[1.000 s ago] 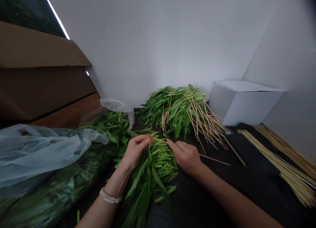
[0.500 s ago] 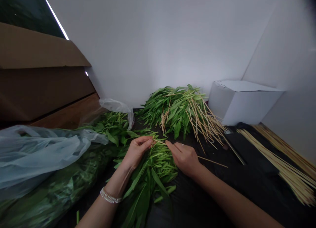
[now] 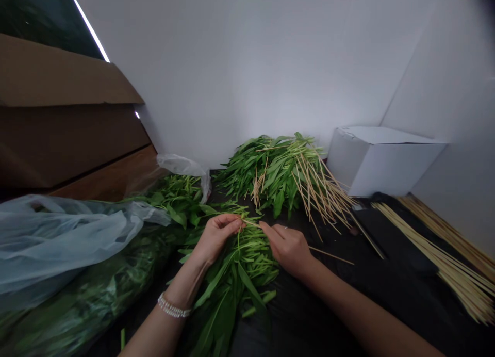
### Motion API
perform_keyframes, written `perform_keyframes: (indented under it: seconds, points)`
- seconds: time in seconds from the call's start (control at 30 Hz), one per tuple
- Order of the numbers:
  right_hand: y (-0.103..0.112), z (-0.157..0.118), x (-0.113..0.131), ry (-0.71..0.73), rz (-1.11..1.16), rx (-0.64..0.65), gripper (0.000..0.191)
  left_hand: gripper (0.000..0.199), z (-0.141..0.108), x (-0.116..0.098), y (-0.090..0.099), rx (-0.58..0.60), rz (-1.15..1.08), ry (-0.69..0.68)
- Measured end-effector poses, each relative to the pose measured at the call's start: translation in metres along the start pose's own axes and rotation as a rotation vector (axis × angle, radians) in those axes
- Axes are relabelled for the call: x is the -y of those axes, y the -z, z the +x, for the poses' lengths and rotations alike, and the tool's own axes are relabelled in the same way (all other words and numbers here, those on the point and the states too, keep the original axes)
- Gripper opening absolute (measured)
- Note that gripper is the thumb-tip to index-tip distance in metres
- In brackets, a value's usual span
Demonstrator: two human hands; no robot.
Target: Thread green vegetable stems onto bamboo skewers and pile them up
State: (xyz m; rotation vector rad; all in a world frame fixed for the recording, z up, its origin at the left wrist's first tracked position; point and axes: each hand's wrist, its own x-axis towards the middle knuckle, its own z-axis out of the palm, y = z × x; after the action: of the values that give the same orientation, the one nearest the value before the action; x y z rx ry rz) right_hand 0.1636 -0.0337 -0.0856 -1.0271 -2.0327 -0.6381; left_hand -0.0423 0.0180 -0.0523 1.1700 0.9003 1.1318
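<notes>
My right hand (image 3: 291,247) is closed around a thin bamboo skewer (image 3: 331,255). The rear of the skewer sticks out to the right behind the palm, and its front part points left to the fingertips of my other hand. Thumb and forefinger of my left hand (image 3: 216,237) pinch a leafy green stem (image 3: 238,239) at the skewer's front end; the fingers hide the exact contact. Under both hands lies a loose heap of long-leaved greens with cut stems (image 3: 260,261), which look like water spinach.
Behind are greens on skewers (image 3: 278,184), with skewer ends (image 3: 323,192) fanning right. Plastic bags of greens (image 3: 77,243) lie left, below a cardboard box (image 3: 69,140). At right are a white box (image 3: 390,163), a metal rod (image 3: 369,237) and bundles of bare skewers (image 3: 436,254).
The skewer's rear end has shifted slightly left toward my right hand. My left fingertips have edged a little to the right. The surrounding piles look the same.
</notes>
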Motion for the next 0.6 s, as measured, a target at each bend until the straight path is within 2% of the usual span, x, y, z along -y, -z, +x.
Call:
perform_keyframes:
  seconds: [0.27,0.4,0.5,0.6]
  points:
    - [-0.004,-0.003,0.001,-0.007,0.018,0.034,0.036,0.026,-0.003,-0.004,-0.003,0.008,0.098,-0.033]
    - [-0.004,-0.002,0.004,-0.009,0.014,0.051,0.037,0.025,-0.008,-0.007,-0.009,0.071,0.187,-0.021]
    - [-0.001,0.001,0.004,-0.001,-0.004,0.019,0.037,0.029,-0.011,-0.01,-0.011,0.177,0.209,-0.018]
    - [0.003,0.003,0.0,-0.006,-0.025,-0.025,0.035,0.034,-0.015,-0.014,-0.011,0.372,0.303,-0.001]
